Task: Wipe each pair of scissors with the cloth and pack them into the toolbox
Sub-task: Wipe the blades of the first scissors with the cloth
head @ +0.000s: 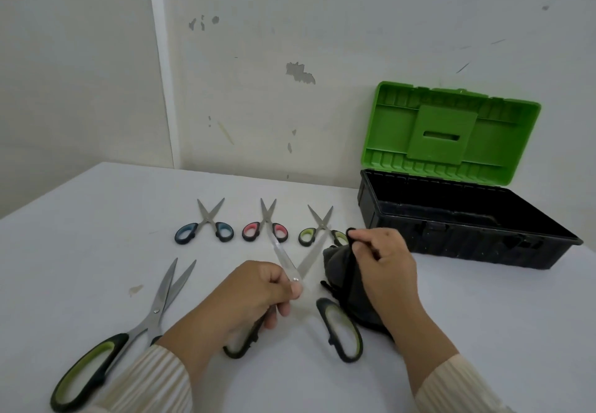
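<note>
1. White table (96, 219): everything rests here.
2. Toolbox (467, 241), far right: green lid raised, black base open.
3. Large scissors (283, 258), centre near: blades spread, gripped at the pivot by the left hand (251, 296).
4. Second large scissors (157, 311) lie near left.
5. Dark cloth (342, 270), pinched by the right hand (380, 261), beside the held blades.
6. Three small scissors in a far row: blue-handled scissors (204, 224), red-handled scissors (266, 222), green-handled scissors (319, 227).

White table (96, 219), scuffed wall (290, 41) (paint chipped).
</note>
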Motion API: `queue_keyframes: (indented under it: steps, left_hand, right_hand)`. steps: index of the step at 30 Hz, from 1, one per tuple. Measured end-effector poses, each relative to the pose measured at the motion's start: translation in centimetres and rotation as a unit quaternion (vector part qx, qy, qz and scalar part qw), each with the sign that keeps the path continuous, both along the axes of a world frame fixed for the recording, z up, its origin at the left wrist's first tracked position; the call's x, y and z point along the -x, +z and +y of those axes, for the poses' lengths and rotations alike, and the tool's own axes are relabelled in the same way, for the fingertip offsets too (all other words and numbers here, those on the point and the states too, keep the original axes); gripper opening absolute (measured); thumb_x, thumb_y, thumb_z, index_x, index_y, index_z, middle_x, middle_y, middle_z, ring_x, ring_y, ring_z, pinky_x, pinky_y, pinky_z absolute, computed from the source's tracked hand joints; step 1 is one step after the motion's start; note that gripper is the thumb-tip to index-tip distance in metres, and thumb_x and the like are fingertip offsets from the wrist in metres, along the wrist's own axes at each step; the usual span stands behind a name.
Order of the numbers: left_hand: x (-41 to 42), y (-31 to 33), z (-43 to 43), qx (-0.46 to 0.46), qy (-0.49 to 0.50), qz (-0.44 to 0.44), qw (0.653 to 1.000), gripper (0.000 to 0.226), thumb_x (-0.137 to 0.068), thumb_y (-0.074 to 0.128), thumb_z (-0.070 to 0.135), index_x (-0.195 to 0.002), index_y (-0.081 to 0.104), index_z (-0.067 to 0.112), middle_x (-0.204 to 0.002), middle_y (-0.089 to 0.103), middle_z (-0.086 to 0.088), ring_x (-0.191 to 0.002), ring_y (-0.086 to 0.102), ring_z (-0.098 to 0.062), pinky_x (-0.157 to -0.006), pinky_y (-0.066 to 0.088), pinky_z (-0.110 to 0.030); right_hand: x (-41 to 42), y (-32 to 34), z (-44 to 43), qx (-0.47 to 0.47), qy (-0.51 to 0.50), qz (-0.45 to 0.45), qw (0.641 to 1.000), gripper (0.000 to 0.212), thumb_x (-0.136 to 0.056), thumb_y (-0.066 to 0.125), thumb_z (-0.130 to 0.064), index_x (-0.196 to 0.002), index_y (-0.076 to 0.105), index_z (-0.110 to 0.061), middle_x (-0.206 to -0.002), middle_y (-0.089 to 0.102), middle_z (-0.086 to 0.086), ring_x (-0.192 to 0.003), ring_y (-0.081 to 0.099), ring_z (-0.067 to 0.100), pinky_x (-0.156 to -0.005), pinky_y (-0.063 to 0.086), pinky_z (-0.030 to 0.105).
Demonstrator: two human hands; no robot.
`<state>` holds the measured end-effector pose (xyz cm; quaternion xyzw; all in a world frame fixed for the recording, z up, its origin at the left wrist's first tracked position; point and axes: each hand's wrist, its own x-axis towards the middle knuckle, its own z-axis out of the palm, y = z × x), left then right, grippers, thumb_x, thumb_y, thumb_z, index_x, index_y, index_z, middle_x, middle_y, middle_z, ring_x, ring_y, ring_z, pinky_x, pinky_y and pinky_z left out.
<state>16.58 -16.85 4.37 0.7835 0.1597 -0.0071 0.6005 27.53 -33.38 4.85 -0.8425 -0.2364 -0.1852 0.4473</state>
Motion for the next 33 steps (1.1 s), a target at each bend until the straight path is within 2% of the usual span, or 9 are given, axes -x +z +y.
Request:
queue_keyframes:
  steps: [3,7,11,17,20,23,26,29,33]
  left_hand:
    - [0.0,0.4,0.7,0.038,0.041,-0.020,0.998,0.024,-0.087,0.066,0.018,-0.065,0.061,0.007,-0.051,0.062,-0.001,-0.037,0.049,-0.013,-0.042,0.038,-0.021]
    - [0.1,0.4,0.7,0.082,0.043,-0.027,0.995,0.021,-0.088,0.065,0.018,-0.072,0.065,0.005,-0.058,0.065,-0.005,-0.040,0.051,-0.016,-0.043,0.041,-0.025]
    - [0.3,1.2,1.5,0.190,0.075,0.011,0.979,0.021,-0.090,0.060,0.021,-0.088,0.066,0.000,-0.072,0.072,-0.015,-0.052,0.060,-0.021,-0.047,0.048,-0.028]
    - [-0.1,1.0,2.6,0.521,0.190,-0.051,0.830,0.046,-0.088,0.057,0.039,-0.089,0.067,-0.006,-0.076,0.072,-0.024,-0.061,0.072,-0.033,-0.057,0.060,-0.040]
    - [-0.7,0.4,1.8,0.593,0.199,-0.124,0.770,0.056,-0.087,0.055,0.051,-0.094,0.064,-0.004,-0.082,0.074,-0.020,-0.070,0.074,-0.031,-0.068,0.060,-0.041]
    - [-1.3,0.0,-0.1,0.536,0.195,-0.124,0.812,0.053,-0.089,0.052,0.048,-0.095,0.063,-0.004,-0.087,0.073,-0.019,-0.083,0.071,-0.029,-0.075,0.059,-0.042]
    - [-1.6,-0.7,-2.0,0.439,0.161,-0.111,0.877,0.023,-0.092,0.055,0.019,-0.092,0.062,-0.003,-0.084,0.072,-0.014,-0.076,0.067,-0.023,-0.068,0.058,-0.034]
    - [-1.6,-1.2,-1.8,0.394,0.183,-0.111,0.894,0.016,-0.091,0.057,0.011,-0.079,0.061,0.002,-0.076,0.070,-0.011,-0.069,0.061,-0.020,-0.073,0.053,-0.035]
    - [-1.4,-0.7,-0.8,0.369,0.193,-0.123,0.901,0.019,-0.093,0.053,0.010,-0.079,0.062,0.003,-0.072,0.073,-0.008,-0.065,0.061,-0.019,-0.069,0.050,-0.033]
  right_hand:
    - [1.7,0.8,0.3,0.076,0.147,0.089,0.982,0.010,-0.081,0.064,-0.024,-0.087,0.072,-0.026,-0.095,0.056,-0.008,-0.087,0.054,-0.003,-0.077,0.036,0.002]
    - [2.7,0.4,1.2,0.278,0.224,0.085,0.930,0.035,-0.075,0.063,-0.051,-0.082,0.059,-0.016,-0.095,0.046,-0.006,-0.081,0.049,0.004,-0.067,0.038,0.015]
    - [2.0,0.4,0.6,0.203,0.195,0.082,0.956,0.013,-0.077,0.065,-0.033,-0.082,0.062,-0.021,-0.093,0.051,-0.008,-0.084,0.050,0.001,-0.067,0.036,0.008]
    - [1.8,-0.1,1.0,0.108,0.126,0.121,0.979,0.012,-0.075,0.066,-0.027,-0.074,0.061,-0.016,-0.081,0.050,-0.005,-0.073,0.050,0.006,-0.061,0.037,0.009]
    - [1.8,-0.4,1.4,0.095,0.109,0.102,0.984,0.011,-0.075,0.066,-0.026,-0.070,0.059,-0.021,-0.078,0.049,-0.009,-0.073,0.050,0.004,-0.062,0.036,0.006]
    - [2.0,-0.9,1.8,0.085,0.099,0.083,0.988,0.012,-0.075,0.066,-0.025,-0.072,0.060,-0.015,-0.081,0.051,-0.006,-0.075,0.051,0.006,-0.061,0.036,0.006]
    - [2.3,-1.4,2.3,0.103,0.108,0.052,0.987,0.019,-0.075,0.064,-0.023,-0.073,0.057,-0.006,-0.083,0.051,-0.001,-0.072,0.050,0.009,-0.062,0.037,0.006]
    - [2.4,-1.6,2.5,0.152,0.145,0.025,0.977,0.025,-0.079,0.062,-0.028,-0.078,0.057,-0.003,-0.085,0.049,0.000,-0.071,0.046,0.007,-0.062,0.035,0.006]
    - [2.0,-0.5,1.3,0.117,0.202,0.095,0.968,0.018,-0.080,0.063,-0.040,-0.080,0.067,-0.023,-0.089,0.054,-0.005,-0.082,0.050,-0.001,-0.069,0.036,0.006]
